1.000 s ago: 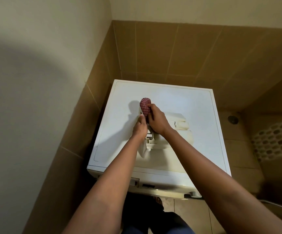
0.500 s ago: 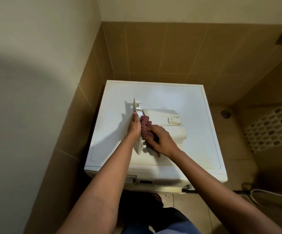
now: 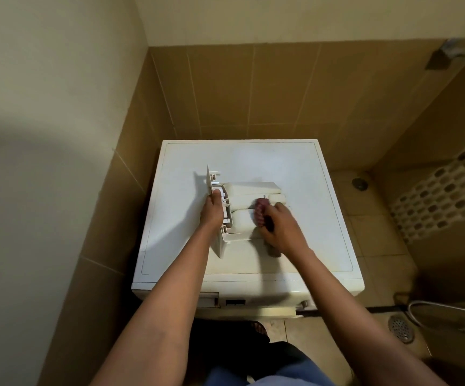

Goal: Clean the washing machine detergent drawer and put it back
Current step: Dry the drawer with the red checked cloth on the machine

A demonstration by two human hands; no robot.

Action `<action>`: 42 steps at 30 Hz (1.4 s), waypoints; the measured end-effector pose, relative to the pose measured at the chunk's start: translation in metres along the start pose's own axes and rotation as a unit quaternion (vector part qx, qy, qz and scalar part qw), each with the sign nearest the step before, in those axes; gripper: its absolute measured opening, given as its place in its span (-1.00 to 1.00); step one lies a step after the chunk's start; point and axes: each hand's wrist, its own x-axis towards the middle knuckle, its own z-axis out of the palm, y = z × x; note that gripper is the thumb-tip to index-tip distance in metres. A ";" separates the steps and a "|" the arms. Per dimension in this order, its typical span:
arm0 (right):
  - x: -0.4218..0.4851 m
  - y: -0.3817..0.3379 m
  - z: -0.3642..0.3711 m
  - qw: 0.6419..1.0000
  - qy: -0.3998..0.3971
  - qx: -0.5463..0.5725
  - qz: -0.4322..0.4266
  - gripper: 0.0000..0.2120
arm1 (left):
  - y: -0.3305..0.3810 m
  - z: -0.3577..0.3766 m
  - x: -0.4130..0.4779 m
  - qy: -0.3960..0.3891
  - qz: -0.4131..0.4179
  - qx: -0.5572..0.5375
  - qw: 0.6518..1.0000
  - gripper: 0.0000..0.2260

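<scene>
The cream plastic detergent drawer point(image 3: 249, 190) lay on top of the white washing machine point(image 3: 281, 162). The left hand point(image 3: 211, 210) gripped its flat front panel, and the right hand point(image 3: 280, 227) clutched a bunched red checked cloth point(image 3: 260, 211), pressing it against the drawer's body.

On the washing machine point(image 3: 295, 174) top, the left hand point(image 3: 212, 211) grips the detergent drawer point(image 3: 249, 190) front; the right hand point(image 3: 280, 225) presses a red cloth point(image 3: 260, 214) onto it.
</scene>
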 end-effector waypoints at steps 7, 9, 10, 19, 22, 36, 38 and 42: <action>0.010 0.022 -0.032 0.985 0.097 0.058 0.128 -0.74 | 0.001 0.004 0.000 0.020 -0.003 -0.002 1.000 -0.51; 0.015 -0.001 -0.019 0.995 0.085 0.059 0.003 -0.75 | 0.001 0.004 0.000 0.026 0.002 0.000 1.000 -0.51; 0.018 -0.010 -0.008 0.996 0.048 0.026 -0.069 -0.71 | 0.001 0.003 0.000 0.028 0.007 0.004 1.000 -0.51; 0.041 0.007 0.014 0.989 -0.026 -0.141 -0.021 -0.53 | 0.000 0.002 0.001 0.024 0.008 0.015 1.000 -0.50; 0.057 0.013 0.007 0.990 -0.026 -0.129 0.043 -0.55 | 0.000 0.003 0.000 0.031 0.009 0.014 0.999 -0.50; 0.130 -0.004 0.017 0.985 -0.080 0.077 0.130 -0.69 | -0.007 0.007 0.003 0.042 0.008 0.043 0.998 -0.55; 0.137 0.007 0.010 0.973 -0.077 0.084 0.201 -0.67 | -0.008 0.009 0.002 0.056 0.006 0.039 0.998 -0.55; 0.144 0.020 0.000 0.953 -0.074 0.101 0.277 -0.62 | -0.004 0.012 0.001 0.078 0.002 0.037 0.996 -0.56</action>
